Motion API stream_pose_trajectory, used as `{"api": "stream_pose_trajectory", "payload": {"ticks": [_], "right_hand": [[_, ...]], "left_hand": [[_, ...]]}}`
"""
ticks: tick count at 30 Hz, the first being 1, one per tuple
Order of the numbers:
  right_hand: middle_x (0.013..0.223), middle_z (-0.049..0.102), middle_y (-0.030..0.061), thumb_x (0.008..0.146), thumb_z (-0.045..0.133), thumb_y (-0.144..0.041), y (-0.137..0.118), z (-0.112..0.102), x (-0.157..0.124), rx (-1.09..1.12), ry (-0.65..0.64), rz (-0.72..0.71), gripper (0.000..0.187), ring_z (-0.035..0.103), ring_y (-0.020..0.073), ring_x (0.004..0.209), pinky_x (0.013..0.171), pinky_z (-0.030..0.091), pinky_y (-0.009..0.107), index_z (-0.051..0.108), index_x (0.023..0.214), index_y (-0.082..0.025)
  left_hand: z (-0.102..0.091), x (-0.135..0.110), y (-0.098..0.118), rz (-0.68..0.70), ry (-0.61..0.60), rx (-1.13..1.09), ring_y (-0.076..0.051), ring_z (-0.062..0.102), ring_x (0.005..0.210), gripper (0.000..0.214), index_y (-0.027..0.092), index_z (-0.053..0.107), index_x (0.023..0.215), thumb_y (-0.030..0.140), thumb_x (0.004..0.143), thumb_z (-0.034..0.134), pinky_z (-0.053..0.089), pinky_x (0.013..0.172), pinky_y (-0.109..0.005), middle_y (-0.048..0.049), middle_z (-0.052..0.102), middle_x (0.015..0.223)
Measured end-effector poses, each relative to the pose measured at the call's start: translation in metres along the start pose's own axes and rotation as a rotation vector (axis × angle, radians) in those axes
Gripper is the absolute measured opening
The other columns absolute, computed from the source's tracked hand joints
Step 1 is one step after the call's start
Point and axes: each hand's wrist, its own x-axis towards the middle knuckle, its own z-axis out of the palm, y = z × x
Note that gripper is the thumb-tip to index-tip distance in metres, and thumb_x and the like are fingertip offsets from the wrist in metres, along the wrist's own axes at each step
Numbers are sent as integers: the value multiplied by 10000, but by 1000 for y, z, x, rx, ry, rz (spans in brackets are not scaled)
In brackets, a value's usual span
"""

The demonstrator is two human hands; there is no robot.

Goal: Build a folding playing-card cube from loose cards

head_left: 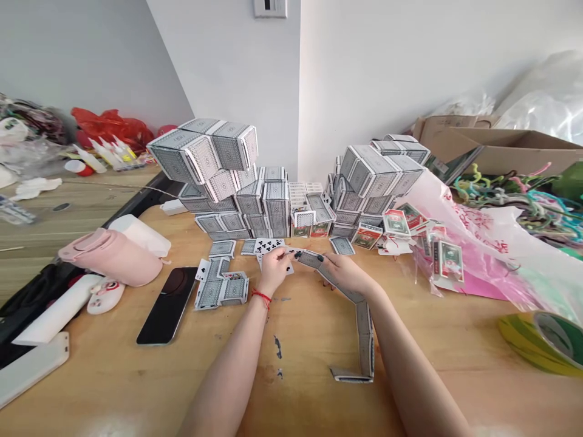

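Wooden table point(136, 382), head view: left hand point(273, 272) and right hand point(346, 274) both pinch shut on the far end of a card strip point(364, 328), which lies mid-table along the right forearm. Card-cube stacks point(218, 164) stand behind, and a phone point(167, 303) lies to the left.

The wooden table point(310, 325) in front of me carries stacked card blocks point(228, 182) at the back, loose cards point(221, 290), a black phone point(167, 304), a pink bottle point(113, 255) on its side and a pink plastic bag point(478, 243) on my right
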Motion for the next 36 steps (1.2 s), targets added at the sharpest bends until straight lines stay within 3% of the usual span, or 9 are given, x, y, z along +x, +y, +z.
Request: {"api": "stream_pose_trajectory", "payload": {"ticks": [6,13,16,19,23,26,30,36], "right_hand": [[676,659,28,886,339,-336,-2,0,-1,50,-4,-35,248,621,149,569,525,471,236,535,840,-192],[692,676,35,889,310,-235,-3,7,2,4,75,-113,198,612,131,534,522,451,220,478,793,-193],[659,672,25,886,308,-235,-4,10,4,7,119,-90,188,605,129,497,501,451,219,445,761,-205],[655,677,27,884,310,-243,-3,10,6,39,117,-83,184,613,136,497,492,457,221,433,751,-211],[632,674,16,874,323,-228,-4,8,4,36,146,-94,169,628,143,527,494,458,217,448,761,-214],[613,666,12,868,332,-208,-9,7,0,6,174,-78,169,626,137,509,504,460,215,440,737,-210],[603,661,13,865,332,-199,-14,8,-1,-17,173,-62,175,612,129,471,500,460,214,429,719,-208],[622,660,27,868,335,-216,-8,11,3,-28,177,-69,181,610,133,461,474,454,213,448,726,-201]], "left_hand": [[4,-2,3,121,19,-21,-158,553,806,161,158,672,752,248,755,538,403,715,-253,-55,639,854],[10,-6,0,-53,17,-86,-117,477,569,224,141,640,666,332,755,563,339,538,-221,5,585,596],[11,-6,-2,-122,3,-305,-121,499,575,291,134,630,639,406,736,592,366,568,-230,0,580,575],[13,-4,-4,-263,-92,-702,-166,584,694,394,127,655,769,497,767,523,425,676,-279,-46,646,685],[11,-2,-2,-413,-245,-992,-193,618,815,266,127,660,874,345,730,615,441,796,-333,-81,686,857],[8,-3,0,-426,-324,-1019,-184,619,828,174,123,673,812,250,693,663,442,819,-325,-79,689,872],[8,-4,3,-429,-402,-943,-178,611,888,216,123,692,858,247,681,694,427,837,-291,-88,692,881],[8,-6,6,-423,-392,-876,-162,599,912,321,133,705,903,223,600,759,398,868,-270,-89,694,932]]}}
